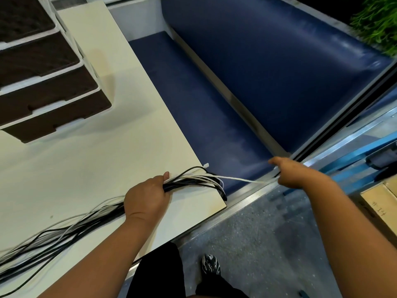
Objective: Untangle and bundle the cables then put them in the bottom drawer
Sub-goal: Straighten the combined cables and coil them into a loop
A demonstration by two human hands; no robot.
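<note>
A bunch of black and white cables [64, 231] lies along the white table [107, 160], running from the lower left to the table's right corner. My left hand [146, 198] is closed around this bunch near its right end, where the plugs [221, 190] hang over the edge. My right hand [294, 173] is out past the table over the bench and pinches a single white cable [238, 179], stretched taut from the bunch. The brown drawer unit [43, 82] with white frames stands at the table's upper left; its bottom drawer [62, 121] is closed.
A dark blue padded bench [204, 117] with a backrest [279, 67] runs along the table's right side. Grey speckled floor [268, 244] lies below, with my shoe [211, 265] on it. A cardboard box [380, 203] sits at the right edge, greenery at the top right.
</note>
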